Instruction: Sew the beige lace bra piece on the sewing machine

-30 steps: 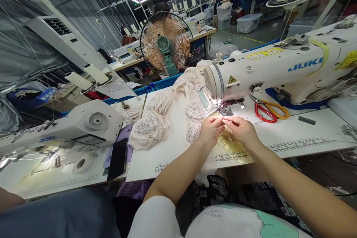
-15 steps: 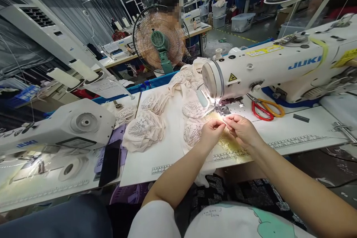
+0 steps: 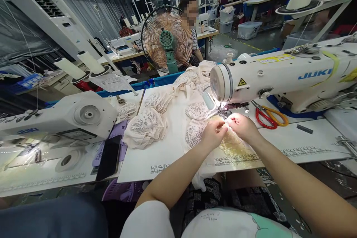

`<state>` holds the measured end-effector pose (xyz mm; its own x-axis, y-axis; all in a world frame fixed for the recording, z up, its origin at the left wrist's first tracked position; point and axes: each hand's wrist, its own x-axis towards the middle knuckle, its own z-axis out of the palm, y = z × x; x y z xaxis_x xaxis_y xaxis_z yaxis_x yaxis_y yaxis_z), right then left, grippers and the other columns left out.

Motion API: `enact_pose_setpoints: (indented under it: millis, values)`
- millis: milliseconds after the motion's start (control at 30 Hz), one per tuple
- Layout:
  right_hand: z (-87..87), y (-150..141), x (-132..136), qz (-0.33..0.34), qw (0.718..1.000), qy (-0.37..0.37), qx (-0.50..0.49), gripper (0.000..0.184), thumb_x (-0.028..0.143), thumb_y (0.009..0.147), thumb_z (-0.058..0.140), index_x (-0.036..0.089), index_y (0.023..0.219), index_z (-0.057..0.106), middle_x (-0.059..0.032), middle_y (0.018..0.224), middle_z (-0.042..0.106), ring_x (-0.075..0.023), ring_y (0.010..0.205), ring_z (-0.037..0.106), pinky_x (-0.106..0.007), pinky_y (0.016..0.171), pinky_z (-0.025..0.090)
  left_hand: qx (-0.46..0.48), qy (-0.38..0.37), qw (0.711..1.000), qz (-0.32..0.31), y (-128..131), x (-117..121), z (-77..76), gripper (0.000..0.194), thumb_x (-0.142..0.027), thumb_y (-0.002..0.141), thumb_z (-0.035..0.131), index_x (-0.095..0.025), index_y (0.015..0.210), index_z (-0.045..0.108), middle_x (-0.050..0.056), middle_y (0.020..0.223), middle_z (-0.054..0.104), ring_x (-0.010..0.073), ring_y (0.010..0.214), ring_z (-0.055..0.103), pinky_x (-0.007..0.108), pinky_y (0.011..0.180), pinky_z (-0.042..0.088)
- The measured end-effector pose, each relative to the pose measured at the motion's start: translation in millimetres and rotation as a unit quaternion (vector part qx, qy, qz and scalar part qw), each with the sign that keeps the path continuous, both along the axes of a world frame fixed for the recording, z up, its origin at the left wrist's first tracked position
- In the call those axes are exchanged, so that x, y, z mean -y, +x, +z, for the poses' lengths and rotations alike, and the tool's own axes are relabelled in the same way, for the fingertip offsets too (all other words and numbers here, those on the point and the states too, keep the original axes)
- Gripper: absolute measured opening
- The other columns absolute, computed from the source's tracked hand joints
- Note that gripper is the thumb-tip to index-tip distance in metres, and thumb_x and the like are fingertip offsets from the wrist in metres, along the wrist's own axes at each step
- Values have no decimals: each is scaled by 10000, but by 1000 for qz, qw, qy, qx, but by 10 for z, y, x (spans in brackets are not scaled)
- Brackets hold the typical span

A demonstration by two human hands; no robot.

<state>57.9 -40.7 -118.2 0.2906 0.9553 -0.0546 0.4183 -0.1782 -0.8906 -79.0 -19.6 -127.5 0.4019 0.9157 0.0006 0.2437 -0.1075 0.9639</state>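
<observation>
Both my hands are in front of the needle area of a white sewing machine (image 3: 251,76), under its bright lamp. My left hand (image 3: 214,132) has curled fingers, the thumb close to the fingertips; anything between them is too small to make out. My right hand (image 3: 243,127) is closed in a pinch a little to the right, what it grips hidden by glare and fingers. Beside my left hand lies a cream lace bra (image 3: 193,132), part of a row running back along the table. Yellowish clear film (image 3: 234,150) covers the tabletop beneath my hands.
Red-and-orange-handled scissors (image 3: 269,117) lie right of the needle, near a dark small bar (image 3: 305,129). More lace bra cups (image 3: 146,128) are stacked left. A phone (image 3: 110,158) rests beside a second sewing machine (image 3: 80,115). Behind stand a fan (image 3: 167,41) and a person.
My fingertips, close together before, are now slightly apart, and my left fingers look looser. My right fingers have curled in more. The camera view has shifted a little.
</observation>
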Motion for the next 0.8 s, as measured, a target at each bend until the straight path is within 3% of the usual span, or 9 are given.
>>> enact_pose_setpoints:
  millis: [67,167,367,567,800]
  values:
    - [-6,33,-73,-2,997,2,82,121,236,637,487,212,548,409,35,509,415,-118,509,320,-258,508,208,-45,21,999,20,-37,-104,36,137,-190,744,578,-170,873,622,66,1012,575,154,845,570,279,748,484]
    - [-19,33,-178,1,986,4,169,201,193,639,469,201,500,324,37,471,338,-114,480,240,-265,504,180,-62,8,996,67,-10,-345,15,68,-141,737,558,-168,793,583,50,924,593,143,777,578,280,746,486]
    - [-151,-33,-335,-22,969,-3,244,205,221,668,455,198,489,356,27,488,391,-113,466,268,-250,483,196,-36,-11,993,116,268,-773,-199,75,-113,740,561,-167,792,552,23,709,619,156,714,608,283,728,483]
    - [-433,-21,-422,-60,962,36,265,188,298,724,422,212,568,483,11,585,475,-130,557,414,-236,524,283,-13,-29,994,102,256,-822,-384,114,-177,717,600,-176,827,569,-1,658,615,164,707,610,274,713,477]
    - [-590,-37,-476,-70,941,140,300,286,324,773,375,211,550,514,5,535,497,-127,495,461,-231,478,288,7,-2,997,76,167,-788,-277,72,-183,702,541,-171,631,540,1,594,562,176,673,571,288,680,447]
